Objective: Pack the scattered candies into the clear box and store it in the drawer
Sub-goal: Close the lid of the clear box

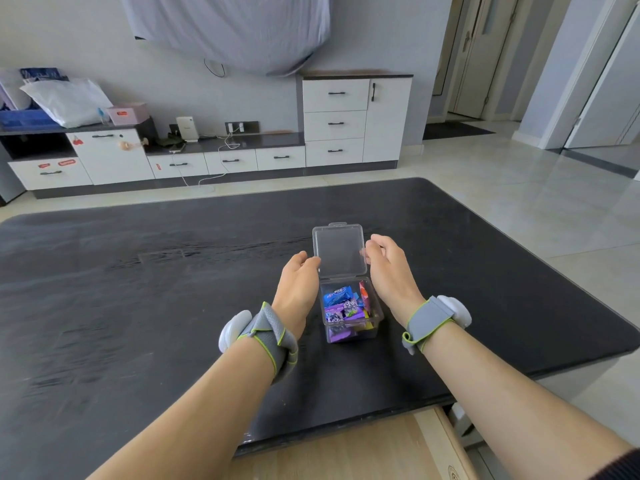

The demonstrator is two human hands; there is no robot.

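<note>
A small clear box (375, 318) stands on the dark table (138, 289), filled with blue, purple and orange wrapped candies (341, 306). Its hinged lid (339, 251) stands upright and open. My left hand (298, 285) is at the lid's left edge with fingertips touching it. My right hand (389, 265) holds the lid's right edge with fingers curled on it. Both wrists wear grey straps with white pods. No loose candies show on the table.
A light wooden drawer (363, 448) is pulled out under the table's near edge, below my arms. White cabinets with drawers (334, 124) line the far wall. Tiled floor lies to the right of the table.
</note>
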